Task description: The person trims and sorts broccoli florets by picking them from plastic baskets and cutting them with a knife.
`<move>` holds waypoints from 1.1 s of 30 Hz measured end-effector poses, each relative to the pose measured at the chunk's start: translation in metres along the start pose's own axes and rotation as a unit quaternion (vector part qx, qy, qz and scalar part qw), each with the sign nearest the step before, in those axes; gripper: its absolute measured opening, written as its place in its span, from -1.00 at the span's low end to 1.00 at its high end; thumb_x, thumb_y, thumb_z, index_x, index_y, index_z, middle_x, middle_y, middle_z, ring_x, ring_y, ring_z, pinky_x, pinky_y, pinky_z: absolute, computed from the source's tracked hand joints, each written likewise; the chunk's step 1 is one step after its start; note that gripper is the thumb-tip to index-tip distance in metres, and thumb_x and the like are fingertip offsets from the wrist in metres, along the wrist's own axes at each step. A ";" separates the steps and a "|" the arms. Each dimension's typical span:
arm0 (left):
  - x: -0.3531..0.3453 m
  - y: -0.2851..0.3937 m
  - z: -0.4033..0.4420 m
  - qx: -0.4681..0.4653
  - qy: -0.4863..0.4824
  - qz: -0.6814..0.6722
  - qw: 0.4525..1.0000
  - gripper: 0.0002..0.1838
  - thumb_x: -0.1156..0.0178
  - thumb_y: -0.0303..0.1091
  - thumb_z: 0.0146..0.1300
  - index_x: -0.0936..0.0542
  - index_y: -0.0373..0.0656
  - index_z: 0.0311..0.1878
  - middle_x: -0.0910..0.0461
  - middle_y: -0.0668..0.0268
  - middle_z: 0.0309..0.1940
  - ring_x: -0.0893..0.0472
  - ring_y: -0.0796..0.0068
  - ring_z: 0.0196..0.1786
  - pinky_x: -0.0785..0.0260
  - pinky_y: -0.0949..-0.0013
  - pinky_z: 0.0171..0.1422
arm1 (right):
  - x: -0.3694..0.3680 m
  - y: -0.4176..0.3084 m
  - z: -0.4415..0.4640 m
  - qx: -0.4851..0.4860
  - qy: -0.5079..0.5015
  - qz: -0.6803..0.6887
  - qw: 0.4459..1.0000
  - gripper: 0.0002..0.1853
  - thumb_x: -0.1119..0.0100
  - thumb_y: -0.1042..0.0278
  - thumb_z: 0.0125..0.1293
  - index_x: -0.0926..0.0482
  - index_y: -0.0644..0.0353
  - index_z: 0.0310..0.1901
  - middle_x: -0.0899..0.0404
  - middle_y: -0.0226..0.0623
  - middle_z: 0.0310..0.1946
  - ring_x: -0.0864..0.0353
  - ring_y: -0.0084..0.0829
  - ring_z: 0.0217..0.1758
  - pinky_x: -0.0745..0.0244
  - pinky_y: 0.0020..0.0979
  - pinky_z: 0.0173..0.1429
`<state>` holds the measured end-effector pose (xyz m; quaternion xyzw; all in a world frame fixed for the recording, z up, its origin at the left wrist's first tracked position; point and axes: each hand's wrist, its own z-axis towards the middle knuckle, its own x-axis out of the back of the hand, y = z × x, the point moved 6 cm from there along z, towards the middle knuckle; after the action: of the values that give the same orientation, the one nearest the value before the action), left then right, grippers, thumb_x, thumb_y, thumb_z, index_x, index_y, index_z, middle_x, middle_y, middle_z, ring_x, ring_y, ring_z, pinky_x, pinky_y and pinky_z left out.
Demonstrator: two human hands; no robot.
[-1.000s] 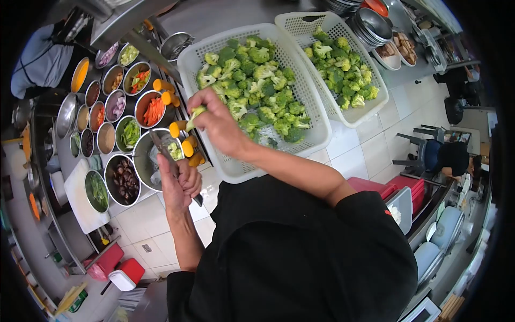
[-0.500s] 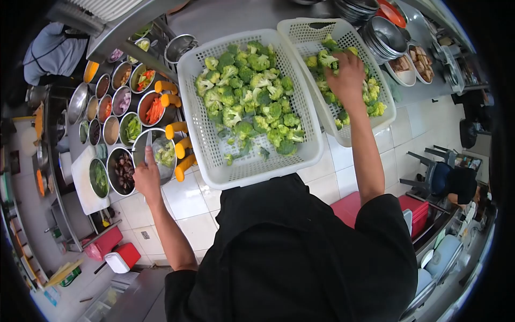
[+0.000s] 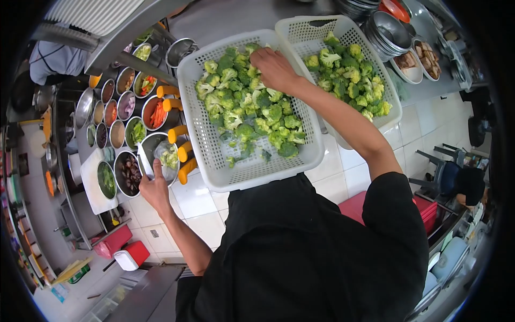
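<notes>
My right hand [image 3: 273, 70] is over the upper right part of a white perforated basket [image 3: 214, 174], its curled fingers down at the broccoli florets [image 3: 233, 119]; whatever they hold is hidden. In a second white basket [image 3: 396, 121] to the right lie more broccoli florets [image 3: 351, 75]. My left hand [image 3: 155, 190] is closed around a knife [image 3: 144, 159] with its pale blade pointing up and away from me. The knife is beside a metal pot [image 3: 158, 137] with a clear bag of cut greens and a bowl of dark brown pieces [image 3: 130, 174].
Several metal bowls of cut vegetables, among them carrots [image 3: 159, 115], stand at the left beside yellow handles [image 3: 178, 133]. A white cutting board [image 3: 90, 180] lies there. Stacked metal bowls [image 3: 387, 35] stand at the upper right. A person [image 3: 56, 56] is at the upper left.
My right hand has moved left from the right basket to the left basket. My left hand, still holding the knife, has shifted slightly down and right in view, its blade now tilted to the left.
</notes>
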<state>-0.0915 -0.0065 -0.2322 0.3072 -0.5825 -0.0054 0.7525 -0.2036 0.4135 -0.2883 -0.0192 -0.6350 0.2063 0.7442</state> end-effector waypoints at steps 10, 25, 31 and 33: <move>0.003 0.014 0.011 -0.008 -0.031 -0.153 0.988 -0.38 -0.36 0.07 0.17 -0.61 -0.50 -0.40 -0.52 0.14 -0.66 -0.38 0.46 -0.55 -0.32 0.29 -0.38 | 0.064 -0.050 -0.029 -0.007 0.212 0.280 0.936 -0.54 -0.31 0.42 0.06 -0.47 0.10 0.06 -0.49 -0.21 -0.04 -0.39 -0.19 0.11 -0.31 -0.24 0.25; -0.008 -0.004 0.022 -0.002 -0.103 -0.171 0.980 -0.38 -0.38 0.03 0.17 -0.45 -0.43 -0.60 -0.35 0.28 -0.73 -0.24 0.51 -0.56 -0.20 0.28 -0.45 | 0.109 -0.027 -0.069 -0.162 0.376 0.154 0.899 -0.51 -0.34 0.53 0.04 -0.52 0.11 0.08 -0.48 -0.11 0.00 -0.43 -0.12 0.14 -0.36 -0.19 0.20; -0.009 -0.029 0.021 0.008 -0.084 -0.180 0.980 -0.34 -0.37 0.02 0.18 -0.34 -0.39 -0.66 -0.25 0.32 -0.74 -0.17 0.51 -0.57 -0.12 0.29 -0.50 | 0.139 0.071 -0.105 -0.369 0.286 -0.227 0.855 -0.45 -0.40 0.37 0.04 -0.50 0.20 0.13 -0.38 0.05 0.17 -0.39 -0.03 0.22 -0.28 -0.12 0.29; -0.009 -0.032 0.019 0.017 -0.090 -0.171 0.981 -0.33 -0.37 0.02 0.18 -0.32 -0.38 -0.67 -0.23 0.33 -0.74 -0.16 0.51 -0.57 -0.10 0.29 -0.50 | 0.124 0.062 -0.083 -0.283 0.308 -0.151 0.896 -0.44 -0.39 0.36 0.05 -0.50 0.19 0.14 -0.40 0.04 0.17 -0.40 -0.01 0.21 -0.26 -0.11 0.32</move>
<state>-0.0996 -0.0378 -0.2527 0.4131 -0.5867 -0.1519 0.6798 -0.1286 0.5307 -0.2057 -0.1957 -0.4007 -0.1134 0.8878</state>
